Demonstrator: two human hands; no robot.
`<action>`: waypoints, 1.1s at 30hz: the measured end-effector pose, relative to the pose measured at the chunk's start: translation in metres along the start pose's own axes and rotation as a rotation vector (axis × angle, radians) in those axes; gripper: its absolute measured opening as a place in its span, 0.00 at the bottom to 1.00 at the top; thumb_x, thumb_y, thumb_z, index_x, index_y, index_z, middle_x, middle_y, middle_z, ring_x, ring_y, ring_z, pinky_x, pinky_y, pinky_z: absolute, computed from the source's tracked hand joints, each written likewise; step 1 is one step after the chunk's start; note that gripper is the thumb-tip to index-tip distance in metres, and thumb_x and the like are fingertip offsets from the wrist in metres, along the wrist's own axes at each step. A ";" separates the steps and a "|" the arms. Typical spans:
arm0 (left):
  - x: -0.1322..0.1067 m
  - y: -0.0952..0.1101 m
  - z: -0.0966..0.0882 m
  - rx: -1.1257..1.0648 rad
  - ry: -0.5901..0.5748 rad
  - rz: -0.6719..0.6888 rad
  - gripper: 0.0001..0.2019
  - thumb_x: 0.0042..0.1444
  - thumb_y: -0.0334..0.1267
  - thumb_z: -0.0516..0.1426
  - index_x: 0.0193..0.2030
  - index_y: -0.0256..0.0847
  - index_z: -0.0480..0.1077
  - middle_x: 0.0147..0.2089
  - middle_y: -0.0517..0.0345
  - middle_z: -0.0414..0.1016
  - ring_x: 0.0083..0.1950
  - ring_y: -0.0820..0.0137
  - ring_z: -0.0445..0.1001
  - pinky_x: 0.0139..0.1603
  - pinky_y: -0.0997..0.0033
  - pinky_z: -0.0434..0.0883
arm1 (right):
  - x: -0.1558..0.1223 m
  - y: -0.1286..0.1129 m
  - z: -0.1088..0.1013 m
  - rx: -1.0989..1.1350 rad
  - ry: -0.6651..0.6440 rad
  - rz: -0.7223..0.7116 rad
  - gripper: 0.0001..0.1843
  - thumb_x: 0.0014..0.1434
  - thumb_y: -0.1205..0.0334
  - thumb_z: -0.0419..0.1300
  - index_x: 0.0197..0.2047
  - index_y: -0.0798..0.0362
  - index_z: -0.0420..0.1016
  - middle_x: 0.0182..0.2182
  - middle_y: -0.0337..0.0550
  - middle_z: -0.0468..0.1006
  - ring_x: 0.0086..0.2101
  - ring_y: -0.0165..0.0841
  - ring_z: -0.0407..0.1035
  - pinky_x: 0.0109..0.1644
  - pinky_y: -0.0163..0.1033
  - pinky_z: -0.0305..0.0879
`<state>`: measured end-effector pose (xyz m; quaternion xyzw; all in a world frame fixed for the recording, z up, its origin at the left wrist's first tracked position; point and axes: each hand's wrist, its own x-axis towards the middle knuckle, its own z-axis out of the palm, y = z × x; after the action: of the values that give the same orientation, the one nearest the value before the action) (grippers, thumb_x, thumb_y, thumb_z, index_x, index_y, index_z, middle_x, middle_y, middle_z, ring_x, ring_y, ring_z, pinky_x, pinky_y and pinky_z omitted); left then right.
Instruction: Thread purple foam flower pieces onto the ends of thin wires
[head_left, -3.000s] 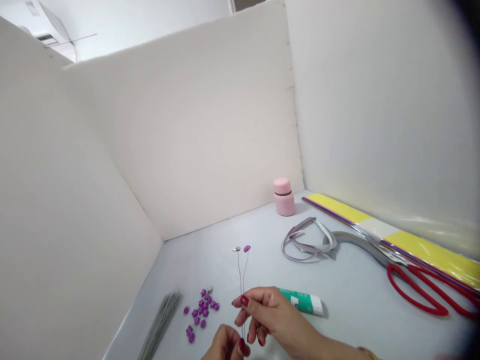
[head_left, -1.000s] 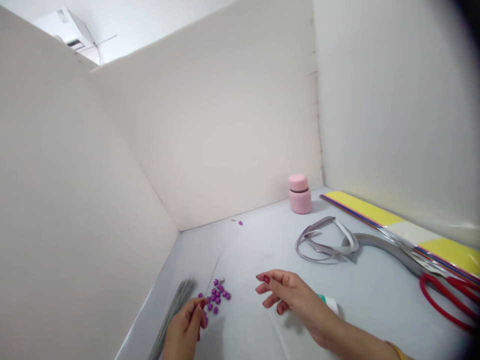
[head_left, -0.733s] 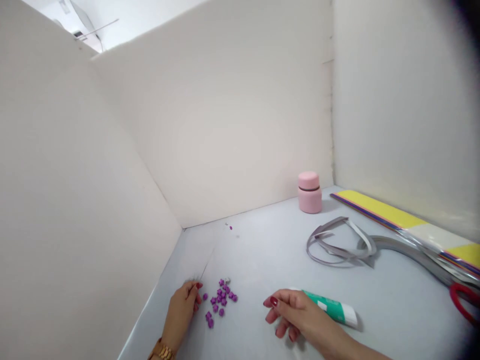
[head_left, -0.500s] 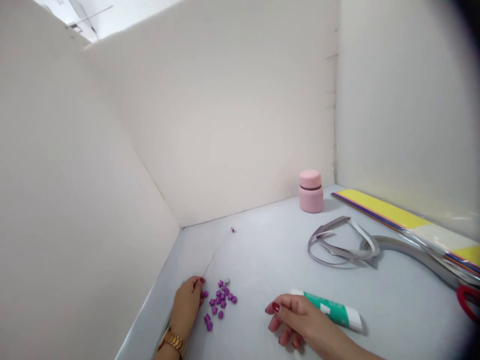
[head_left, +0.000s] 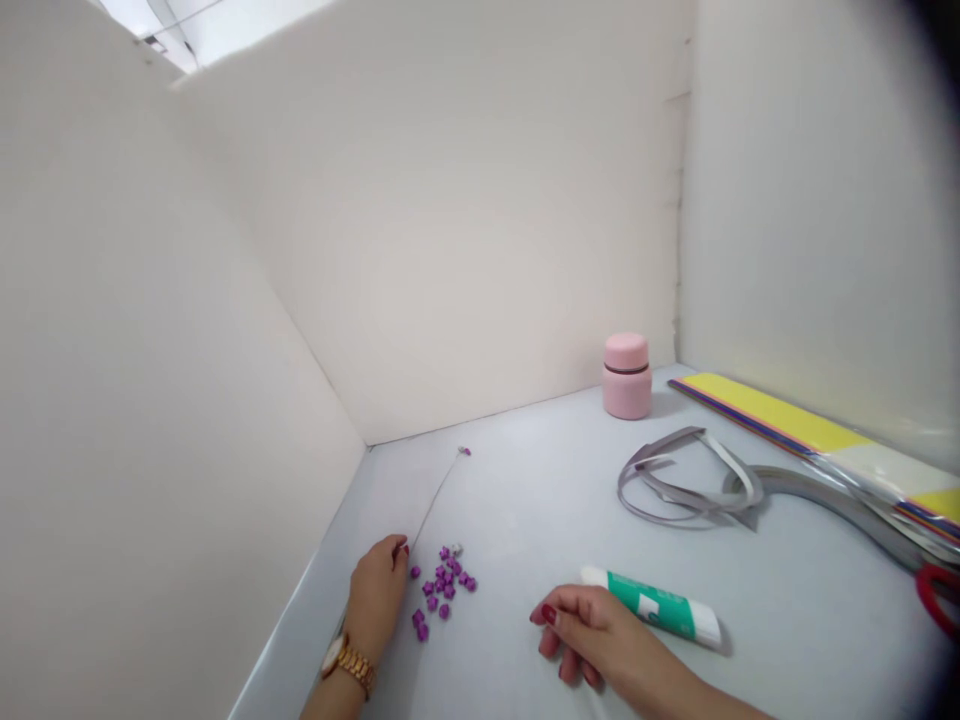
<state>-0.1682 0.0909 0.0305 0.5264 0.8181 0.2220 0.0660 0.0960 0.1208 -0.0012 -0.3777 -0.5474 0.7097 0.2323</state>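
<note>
Just left of the purple star beads (head_left: 442, 590) | left hand (head_left: 377, 595) resting on its edge, fingers curled at the end of a thin wire stem (head_left: 435, 500), can't tell if gripped | risk: a slipping wire could scatter the beads | right of them, right hand (head_left: 592, 630) relaxed, fingers loose, empty, beside a glue stick (head_left: 652, 605)

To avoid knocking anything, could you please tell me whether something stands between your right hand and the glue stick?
Nothing visible does: the right hand lies directly against the lower edge of the green-and-white glue stick.
</note>
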 end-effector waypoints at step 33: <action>-0.123 -0.067 -0.053 0.065 0.125 -0.205 0.12 0.49 0.39 0.52 0.36 0.34 0.69 0.37 0.44 0.72 0.43 0.54 0.69 0.47 0.57 0.61 | -0.034 -0.002 0.006 -0.422 -0.037 -0.138 0.19 0.55 0.49 0.52 0.20 0.52 0.64 0.18 0.38 0.68 0.22 0.32 0.62 0.28 0.36 0.55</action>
<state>-0.1883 -0.0572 0.0332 0.4268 0.8770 0.2197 0.0201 0.1120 0.0928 0.0113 -0.3666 -0.7124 0.5688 0.1859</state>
